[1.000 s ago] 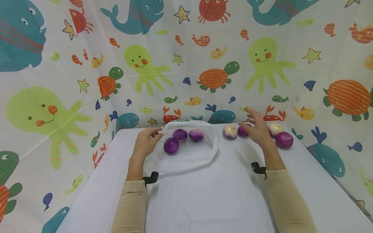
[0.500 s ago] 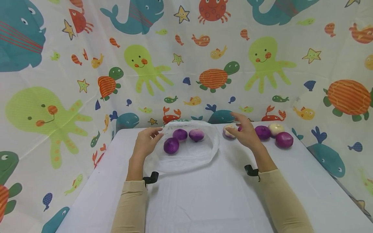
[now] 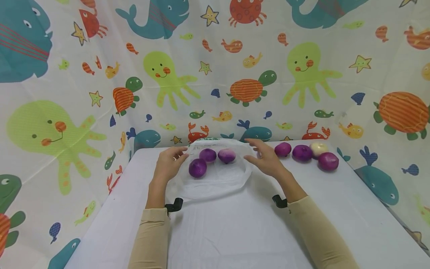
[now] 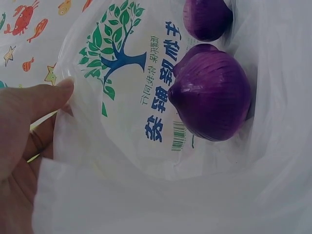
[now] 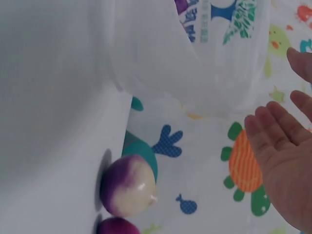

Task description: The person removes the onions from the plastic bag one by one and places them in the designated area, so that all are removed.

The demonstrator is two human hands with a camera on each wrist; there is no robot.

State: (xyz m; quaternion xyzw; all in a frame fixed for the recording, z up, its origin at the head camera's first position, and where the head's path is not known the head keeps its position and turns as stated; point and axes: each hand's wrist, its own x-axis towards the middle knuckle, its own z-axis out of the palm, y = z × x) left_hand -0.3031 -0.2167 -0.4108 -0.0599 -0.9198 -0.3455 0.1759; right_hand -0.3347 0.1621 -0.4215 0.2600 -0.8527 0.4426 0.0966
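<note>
A white plastic bag lies with its mouth toward me, and three purple onions sit inside it. My left hand pinches the bag's left rim, the thumb in front and fingers behind in the left wrist view; the bag's green tree print and blue lettering show there beside an onion. At the bag's right rim is my right hand, holding nothing, its fingers spread and the palm showing in the right wrist view. A purple-and-white onion stands behind it, mostly hidden in the head view.
Right of the bag, along the table's back edge, are a magenta onion, a purple onion, a pale onion and another purple onion. A curtain with sea animals hangs behind the white-covered table.
My right hand has moved left from over the onions at the right to the bag's right rim, uncovering onions there. My left hand has stayed at the bag's left rim.
</note>
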